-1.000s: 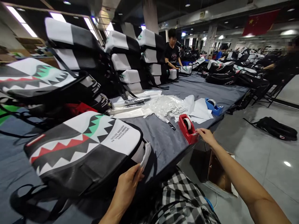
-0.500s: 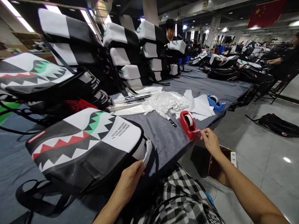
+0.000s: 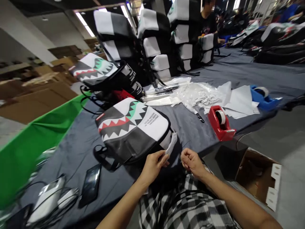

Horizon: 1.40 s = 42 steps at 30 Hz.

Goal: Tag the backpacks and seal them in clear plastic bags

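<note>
A black, white and grey backpack (image 3: 126, 133) with a red and green shark-tooth print lies on the table in front of me. At its right side my left hand (image 3: 156, 163) pinches the lower end of a narrow white wrapped strip (image 3: 172, 143); what is inside the wrap is hidden. My right hand (image 3: 192, 160) is closed just right of the strip and apart from it. Whatever its fingers hold is too small to make out. Beyond it stands a red tape dispenser (image 3: 221, 124) with a roll of tape.
A blue tape dispenser (image 3: 264, 97), white paper sheets (image 3: 241, 101) and crumpled clear plastic (image 3: 202, 95) lie behind. Stacked backpacks (image 3: 154, 44) rise at the back. A phone (image 3: 90, 184) and a white charger (image 3: 49, 194) lie at left. An open carton (image 3: 257, 175) stands below the table's right edge.
My right hand has left the red tape dispenser and come in toward the white strip. My left hand still pinches the strip. The view has turned left.
</note>
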Motion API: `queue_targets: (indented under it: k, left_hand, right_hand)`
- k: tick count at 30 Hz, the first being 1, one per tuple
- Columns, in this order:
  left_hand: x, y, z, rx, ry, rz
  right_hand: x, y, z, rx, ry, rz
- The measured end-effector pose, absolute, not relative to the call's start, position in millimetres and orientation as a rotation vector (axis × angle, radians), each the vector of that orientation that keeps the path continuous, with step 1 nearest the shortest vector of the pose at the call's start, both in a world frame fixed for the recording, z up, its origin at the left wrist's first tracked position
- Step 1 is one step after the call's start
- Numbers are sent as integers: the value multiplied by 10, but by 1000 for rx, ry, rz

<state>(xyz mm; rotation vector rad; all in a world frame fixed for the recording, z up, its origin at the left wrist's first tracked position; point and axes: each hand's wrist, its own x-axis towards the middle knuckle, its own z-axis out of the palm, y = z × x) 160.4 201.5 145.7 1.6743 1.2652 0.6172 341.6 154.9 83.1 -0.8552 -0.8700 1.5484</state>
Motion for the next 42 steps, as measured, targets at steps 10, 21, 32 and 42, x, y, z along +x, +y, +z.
queue_targets:
  k: [10,21,32,42]
  left_hand:
    - [1664,1941,1549,1872,1366,609]
    - [1674,1944,1455,1827,1294,723]
    - [1697,1879,1397,2040,1330,747]
    - [1675,1878,1341,1982,1450,894]
  right_hand:
    - [3022,1777,557,-972,-967,1392]
    - [3078,1843,554,-979,-1067,1539]
    - [3035,1724,716,-988,-676,1708]
    - [3059,1734,781,-361,-208,2161]
